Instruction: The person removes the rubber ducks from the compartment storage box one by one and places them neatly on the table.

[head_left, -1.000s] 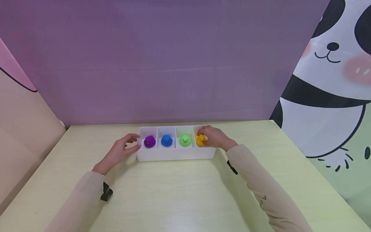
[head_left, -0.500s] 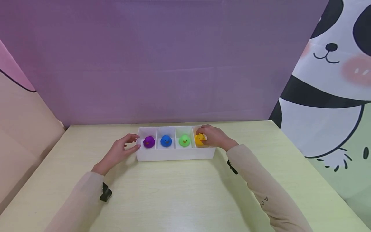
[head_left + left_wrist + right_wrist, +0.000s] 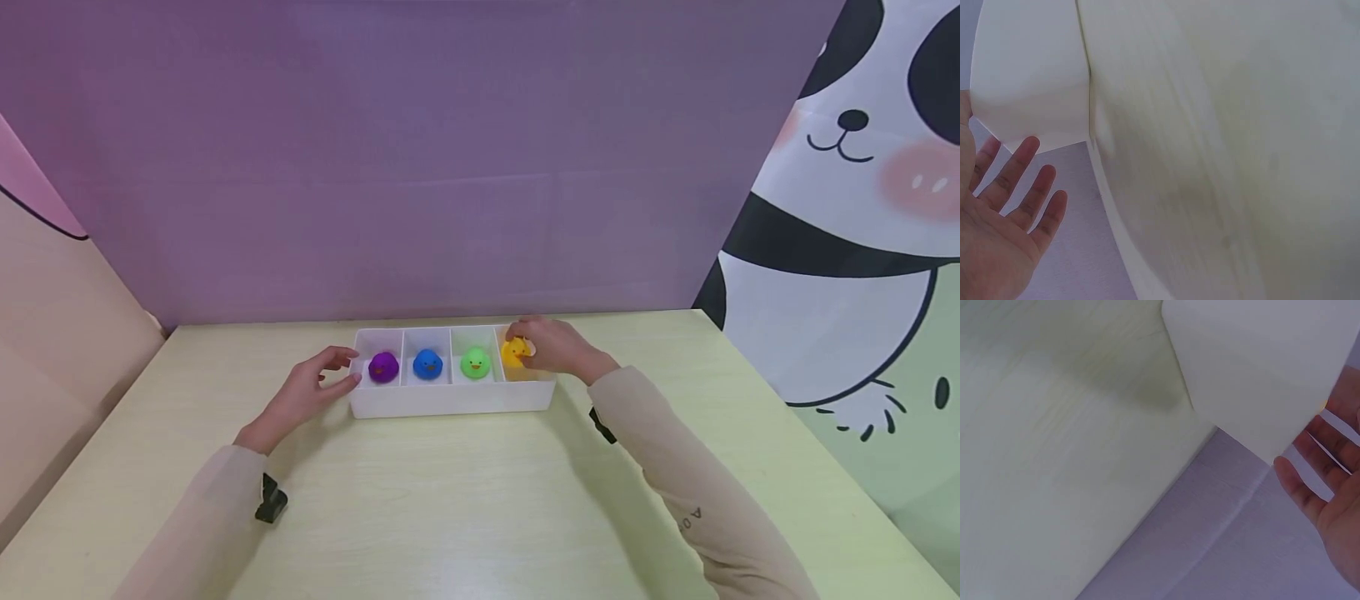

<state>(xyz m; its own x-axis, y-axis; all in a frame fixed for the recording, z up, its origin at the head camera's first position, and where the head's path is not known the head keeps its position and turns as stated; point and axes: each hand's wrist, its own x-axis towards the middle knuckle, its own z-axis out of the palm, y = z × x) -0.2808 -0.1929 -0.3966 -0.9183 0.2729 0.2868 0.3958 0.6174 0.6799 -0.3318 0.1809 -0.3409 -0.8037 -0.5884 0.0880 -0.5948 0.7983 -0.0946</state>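
Note:
A long white box [image 3: 450, 402] with compartments in a row stands near the table's back edge. Inside, from the left, sit a purple [image 3: 383, 367], a blue [image 3: 427, 364] and a green rubber duck [image 3: 476, 362]. My right hand [image 3: 558, 346] pinches a yellow rubber duck [image 3: 515, 352] at the rightmost compartment, slightly raised. At the box's left end, my left hand [image 3: 296, 400] has its thumb and fingers spread against the wall. In the left wrist view, that hand's fingers [image 3: 1013, 172] look extended. The right wrist view mostly hides the yellow duck behind the box wall [image 3: 1254, 369].
The pale wooden table [image 3: 420, 500] extends in front of the box. A purple cloth backdrop [image 3: 420, 167] rises behind it. To the right is a wall with a panda picture [image 3: 847, 208]. Black wrist straps [image 3: 272, 500] show below the sleeves.
My right hand has lifted the yellow duck a little within the rightmost compartment. The left hand stays at the box's left end. The whole head view has drifted slightly.

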